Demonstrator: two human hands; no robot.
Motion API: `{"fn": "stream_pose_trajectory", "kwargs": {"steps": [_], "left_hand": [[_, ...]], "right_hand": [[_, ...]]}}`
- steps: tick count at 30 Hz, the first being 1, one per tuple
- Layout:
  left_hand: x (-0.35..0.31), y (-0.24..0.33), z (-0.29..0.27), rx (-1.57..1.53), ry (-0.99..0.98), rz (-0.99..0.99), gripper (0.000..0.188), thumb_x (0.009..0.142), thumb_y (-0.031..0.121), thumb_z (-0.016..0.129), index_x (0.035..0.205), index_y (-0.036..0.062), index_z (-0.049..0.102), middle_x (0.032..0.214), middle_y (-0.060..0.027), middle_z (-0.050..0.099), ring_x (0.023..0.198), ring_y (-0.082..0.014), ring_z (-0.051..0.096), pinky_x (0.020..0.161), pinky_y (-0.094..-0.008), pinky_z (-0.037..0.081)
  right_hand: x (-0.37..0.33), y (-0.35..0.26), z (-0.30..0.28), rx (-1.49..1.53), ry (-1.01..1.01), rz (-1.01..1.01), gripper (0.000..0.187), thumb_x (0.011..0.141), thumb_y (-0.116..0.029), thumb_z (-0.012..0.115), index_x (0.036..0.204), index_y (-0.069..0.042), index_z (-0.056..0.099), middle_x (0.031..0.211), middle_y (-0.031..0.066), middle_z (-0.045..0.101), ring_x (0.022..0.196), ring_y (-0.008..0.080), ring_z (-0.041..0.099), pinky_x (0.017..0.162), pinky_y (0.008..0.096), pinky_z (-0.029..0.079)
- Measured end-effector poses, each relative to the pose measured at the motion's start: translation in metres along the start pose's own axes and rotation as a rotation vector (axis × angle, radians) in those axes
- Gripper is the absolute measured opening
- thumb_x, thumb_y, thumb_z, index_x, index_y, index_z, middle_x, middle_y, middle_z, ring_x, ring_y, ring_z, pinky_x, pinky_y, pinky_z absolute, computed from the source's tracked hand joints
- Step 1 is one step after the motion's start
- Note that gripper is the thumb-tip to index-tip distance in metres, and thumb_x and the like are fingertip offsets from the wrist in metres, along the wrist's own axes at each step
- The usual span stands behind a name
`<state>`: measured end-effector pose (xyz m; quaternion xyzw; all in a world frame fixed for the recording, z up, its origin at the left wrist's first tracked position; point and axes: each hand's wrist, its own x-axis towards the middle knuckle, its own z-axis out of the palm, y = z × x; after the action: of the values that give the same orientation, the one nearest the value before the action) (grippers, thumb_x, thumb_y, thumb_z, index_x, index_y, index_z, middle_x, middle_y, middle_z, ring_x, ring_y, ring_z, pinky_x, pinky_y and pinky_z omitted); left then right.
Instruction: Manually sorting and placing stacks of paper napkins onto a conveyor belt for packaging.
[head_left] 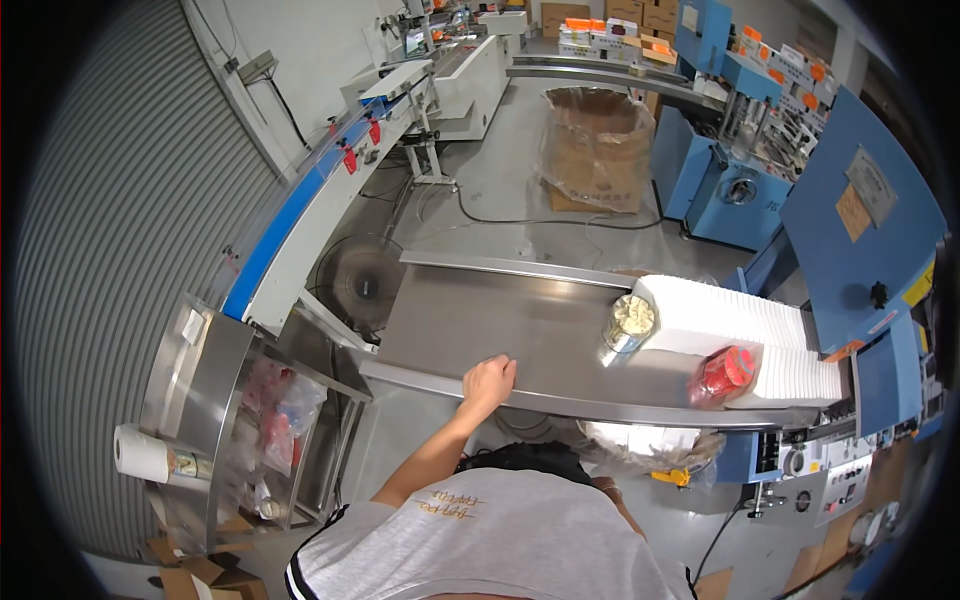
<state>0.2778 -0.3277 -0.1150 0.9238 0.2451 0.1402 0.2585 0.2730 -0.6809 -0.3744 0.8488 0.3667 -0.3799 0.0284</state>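
My left hand point(489, 382) is curled into a fist on the front rim of a long steel tray table point(480, 320). Nothing sticks out of its fingers. Of my right side only a bit of arm shows beside the grey shirt; that hand is hidden. On the table's right half stands a clear jar point(630, 320) with pale yellow pieces at its top. Nearer the front edge is a clear jar with a red lid point(738, 365) and red contents, seemingly tilted. Two rows of stacked white pieces point(725, 318) lie packed on their edges beside the jars.
Blue machinery point(860, 220) closes off the right end. A conveyor with a blue belt point(290, 215) runs along the left, near a floor fan point(368, 287). A steel cart point(225, 390) carries a paper roll point(140, 454). Beyond the table stands a plastic-lined carton point(595, 165).
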Motion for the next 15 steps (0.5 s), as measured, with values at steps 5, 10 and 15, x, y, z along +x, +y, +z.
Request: {"fn": "stream_pose_trajectory", "kwargs": {"steps": [5,10,15], "left_hand": [[-0.001,-0.002,-0.001,0.018,0.004,-0.038,0.029,0.088,0.032,0.057,0.072,0.0068,0.060,0.069,-0.0167,0.063,0.070,-0.0405,0.060,0.062,-0.0500,0.047],[-0.001,-0.002,0.001,0.025,-0.001,-0.039,0.030,0.088,0.032,0.057,0.072,0.0072,0.060,0.068,-0.0165,0.063,0.070,-0.0403,0.060,0.063,-0.0497,0.047],[-0.001,-0.001,0.000,0.037,0.005,-0.042,0.029,0.088,0.033,0.056,0.074,0.0076,0.062,0.068,-0.0165,0.063,0.070,-0.0400,0.060,0.063,-0.0493,0.047]], "right_hand": [[0.008,0.008,0.002,0.006,-0.008,-0.040,0.023,0.083,-0.023,0.053,0.093,-0.011,0.070,0.097,0.0156,0.068,0.094,0.0321,0.065,0.080,0.0419,0.051],[0.005,0.009,-0.001,0.010,-0.001,-0.047,0.023,0.083,-0.023,0.053,0.092,-0.011,0.070,0.097,0.0158,0.068,0.094,0.0320,0.065,0.080,0.0417,0.051],[0.011,0.013,0.004,-0.020,-0.004,-0.066,0.022,0.082,-0.022,0.053,0.091,-0.011,0.070,0.096,0.0153,0.068,0.092,0.0320,0.066,0.080,0.0417,0.052]]}}
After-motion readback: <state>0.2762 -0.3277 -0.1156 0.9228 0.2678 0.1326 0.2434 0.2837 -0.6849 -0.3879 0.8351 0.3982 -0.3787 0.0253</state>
